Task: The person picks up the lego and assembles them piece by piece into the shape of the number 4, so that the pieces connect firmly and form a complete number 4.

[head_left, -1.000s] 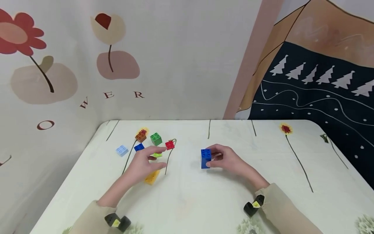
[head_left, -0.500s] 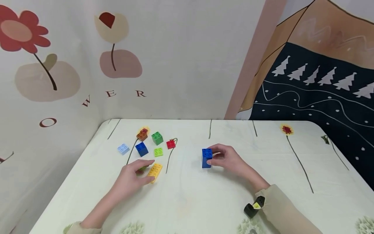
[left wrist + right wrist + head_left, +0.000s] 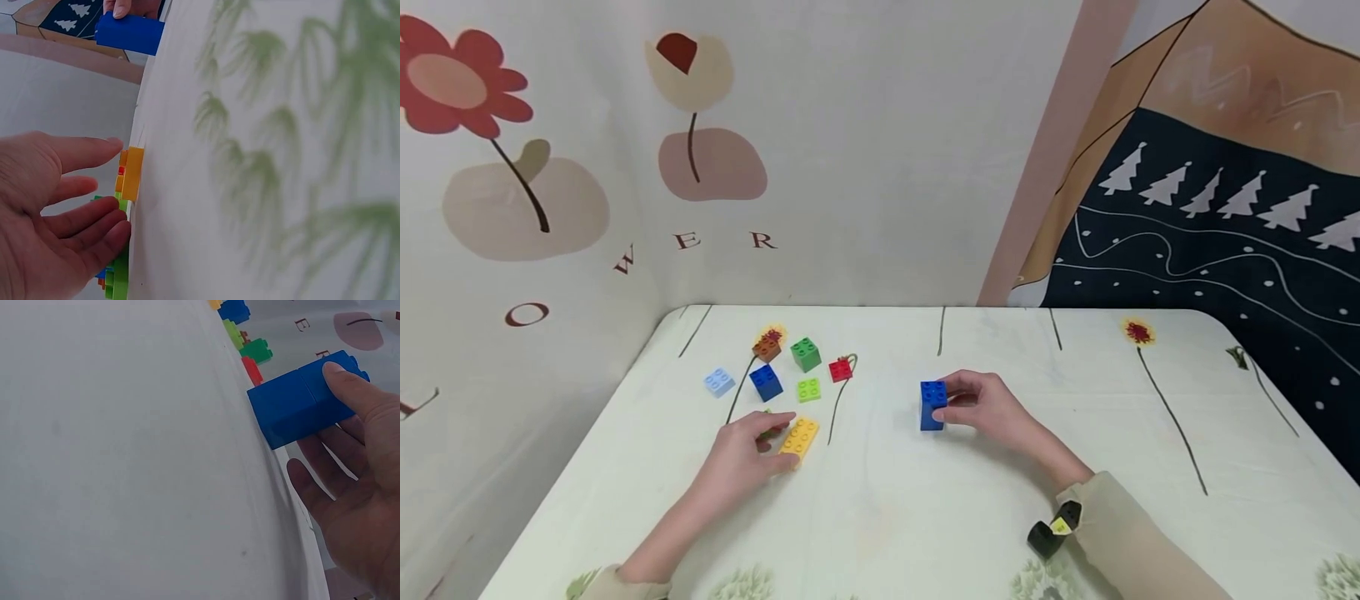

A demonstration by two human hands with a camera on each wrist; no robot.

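A person's two bare hands reach over a white table [image 3: 880, 517] printed with flowers. The left hand [image 3: 737, 454] is at the yellow brick [image 3: 800, 437], which lies flat on the table, left of centre. Thumb and fingers are apart: the thumb is at the brick's near end, the forefinger near its far end. Whether they touch it, I cannot tell.

Right of centre, the right hand [image 3: 988, 410] holds the blue stack [image 3: 933, 407], two bricks joined one on the other, upright with studs on top. The thumb presses one side and fingers pinch from the other; the lower fingers are spread free of it.

Beyond the left hand is a loose group: light blue brick [image 3: 719, 382] at far left, dark blue brick [image 3: 766, 382] beside it, brown brick [image 3: 767, 347] behind that, green brick [image 3: 806, 354] to the right of the brown. The small lime brick [image 3: 808, 390] lies in front of the green, and the red brick [image 3: 840, 370] is rightmost. Another lime piece [image 3: 120, 275] is partly hidden by the left hand. Behind the table hangs a pale wall cloth [image 3: 865, 167] with printed flowers.
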